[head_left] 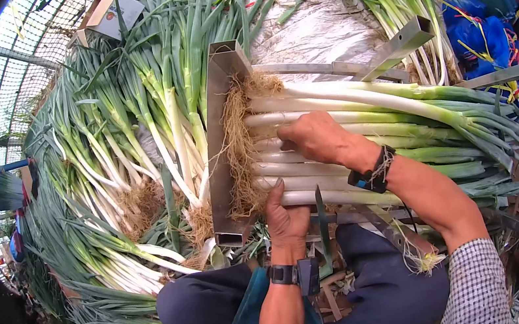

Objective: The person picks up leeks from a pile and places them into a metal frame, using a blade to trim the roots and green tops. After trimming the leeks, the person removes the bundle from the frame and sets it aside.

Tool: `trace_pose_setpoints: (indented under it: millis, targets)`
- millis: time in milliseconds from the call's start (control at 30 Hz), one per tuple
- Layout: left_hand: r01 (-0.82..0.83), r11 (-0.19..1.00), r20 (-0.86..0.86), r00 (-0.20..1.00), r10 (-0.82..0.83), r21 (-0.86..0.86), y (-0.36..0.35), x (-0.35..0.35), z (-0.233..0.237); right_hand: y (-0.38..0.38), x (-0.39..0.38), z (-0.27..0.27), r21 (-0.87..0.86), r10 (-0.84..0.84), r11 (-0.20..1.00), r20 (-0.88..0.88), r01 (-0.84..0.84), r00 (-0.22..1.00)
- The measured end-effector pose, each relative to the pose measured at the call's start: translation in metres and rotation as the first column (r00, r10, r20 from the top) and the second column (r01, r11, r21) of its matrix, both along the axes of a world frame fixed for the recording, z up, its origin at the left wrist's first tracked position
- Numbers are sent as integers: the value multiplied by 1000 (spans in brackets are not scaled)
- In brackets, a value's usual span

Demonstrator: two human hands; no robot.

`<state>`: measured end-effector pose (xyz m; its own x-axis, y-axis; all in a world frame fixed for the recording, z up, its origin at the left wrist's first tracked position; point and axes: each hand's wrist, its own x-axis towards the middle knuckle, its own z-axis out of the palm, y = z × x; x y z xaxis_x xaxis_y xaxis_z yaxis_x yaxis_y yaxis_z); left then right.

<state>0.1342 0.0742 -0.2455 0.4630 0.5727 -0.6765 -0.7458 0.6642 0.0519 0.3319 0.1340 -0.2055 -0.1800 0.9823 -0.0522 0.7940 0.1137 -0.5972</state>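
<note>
A row of long green onions (pixel 317 197) lies side by side in a metal frame (pixel 221 147), roots against its upright plate at the left and green leaves to the right. My right hand (pixel 319 137) is over the middle of the row, its fingers curled down around a white stalk; the fingertips are partly hidden. At the near edge, my left hand (pixel 287 214) has its thumb up against the nearest stalk near the roots. Its fingers reach beneath that stalk and are partly out of sight.
Loose green onions (pixel 180 120) are heaped at the left and behind the frame, with more (pixel 396 3) at the back right. A pale sheet (pixel 301 30) lies behind the frame. A cardboard box (pixel 109 14) stands at upper left, and blue wrapping (pixel 481 41) at upper right.
</note>
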Motion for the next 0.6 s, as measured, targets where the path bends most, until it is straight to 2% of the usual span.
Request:
trace_pose_setpoints:
  millis: [100,200,300,333,433,467,533,567,600]
  targets:
    - [0,1000,-27,1000,0,28,2,2,0,-1,-5,-1,35,-31,999,108,28,994]
    - [6,999,-28,1000,-5,54,0,3,0,-4,0,-2,56,-8,998,39,6,999]
    - [-31,999,-137,990,33,13,-5,2,-8,-5,-9,-8,-10,14,1000,97,-13,995]
    - [6,1000,-162,987,-10,-25,-3,3,-6,-2,-8,-7,-3,20,1000,86,-20,996]
    - [96,989,-259,964,-64,113,2,8,8,-3,-8,-4,22,24,999,59,-26,998]
    - [124,988,-308,947,-92,88,1,9,18,-3,-7,-3,26,20,999,50,-22,999]
    - [326,938,-438,865,-245,120,-12,-5,40,-10,-5,8,-33,14,999,18,-13,1000]
    - [421,900,-507,804,-311,116,-23,-15,48,-16,-5,5,13,6,1000,11,-7,1000]
    - [529,824,-734,640,-227,206,-37,-23,56,-24,-4,-2,54,0,999,1,0,1000]
